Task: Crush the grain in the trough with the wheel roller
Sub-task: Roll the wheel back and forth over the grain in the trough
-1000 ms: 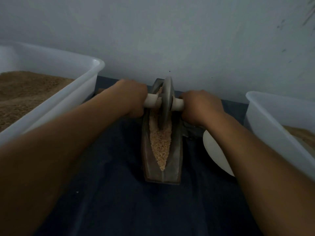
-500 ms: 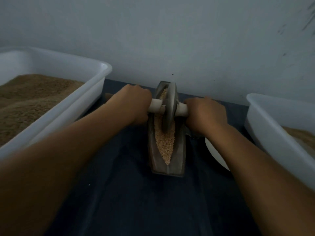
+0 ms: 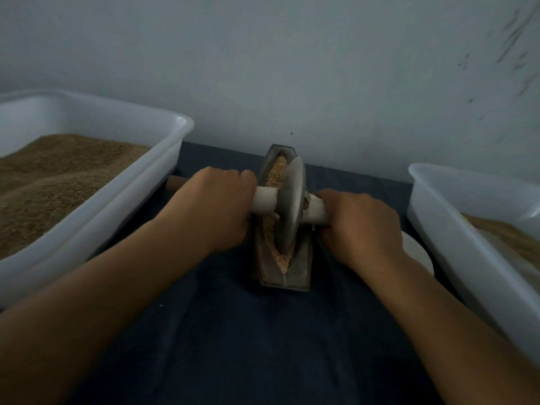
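Two big white plastic tubs flank the work: the left tub (image 3: pixel 181 127) heaped with brown meal, the right tub (image 3: pixel 415 182) holding a shallower layer, probably stock and output kept within reach. Between them, on the dark blue cloth (image 3: pixel 263 346), sits the narrow grey boat-shaped trough (image 3: pixel 301 267), pale grain (image 3: pixel 277 171) lying along its groove. The grey disc wheel roller (image 3: pixel 290 206) stands upright in that groove. The left hand (image 3: pixel 216 206) and right hand (image 3: pixel 362 226) each clench an end of its pale axle, so pressure falls evenly.
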Motion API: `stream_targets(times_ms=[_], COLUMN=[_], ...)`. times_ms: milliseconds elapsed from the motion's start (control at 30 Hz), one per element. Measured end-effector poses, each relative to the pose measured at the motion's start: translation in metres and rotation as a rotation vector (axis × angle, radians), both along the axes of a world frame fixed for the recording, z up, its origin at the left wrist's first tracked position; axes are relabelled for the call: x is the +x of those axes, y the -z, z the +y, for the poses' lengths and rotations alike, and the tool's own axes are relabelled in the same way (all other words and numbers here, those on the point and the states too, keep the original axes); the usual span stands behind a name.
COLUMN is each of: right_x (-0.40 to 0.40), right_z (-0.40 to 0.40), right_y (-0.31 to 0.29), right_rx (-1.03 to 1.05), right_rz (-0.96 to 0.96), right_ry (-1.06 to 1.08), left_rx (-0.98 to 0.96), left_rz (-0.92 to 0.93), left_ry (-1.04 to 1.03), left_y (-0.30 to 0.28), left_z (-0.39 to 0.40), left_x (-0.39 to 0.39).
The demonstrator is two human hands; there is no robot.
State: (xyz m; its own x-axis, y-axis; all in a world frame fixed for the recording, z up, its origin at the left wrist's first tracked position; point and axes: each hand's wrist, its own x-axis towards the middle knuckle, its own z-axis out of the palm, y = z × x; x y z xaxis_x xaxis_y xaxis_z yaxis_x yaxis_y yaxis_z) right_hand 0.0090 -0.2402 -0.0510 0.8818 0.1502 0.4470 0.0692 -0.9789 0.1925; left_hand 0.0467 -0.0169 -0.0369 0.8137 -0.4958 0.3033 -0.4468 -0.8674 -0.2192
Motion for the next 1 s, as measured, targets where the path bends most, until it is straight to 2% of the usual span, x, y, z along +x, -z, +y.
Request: stream_targets(times_ms=[133,367,633,867,1000], right_x=[0.009,0.07,0.131,0.113,0.082], right_z=[-0.002,-0.01,-0.014,-0.015,-0.008], right_y=[0.004,-0.002,-0.019,-0.013,-0.011], right_rx=[-0.014,0.059,-0.02,-0.035,-0.003], right_rz=[0.006,0.196,0.33,0.278,0.251], right_ry=[0.007,0.081,0.103,0.095,0.074], left_rx=[0.038,0.064,0.07,0.123,0.081], left_rz=[0.035,0.116,0.149,0.121,0.16], left_ry=[-0.021,-0.097,-0.134,-0.129,-0.13], left_y=[0.001,-0.005,-0.009,-0.008,-0.005], left_z=[-0.004,-0.025,-0.032,-0.032,-0.026], left_x=[0.013,0.067,0.099,0.091,0.07])
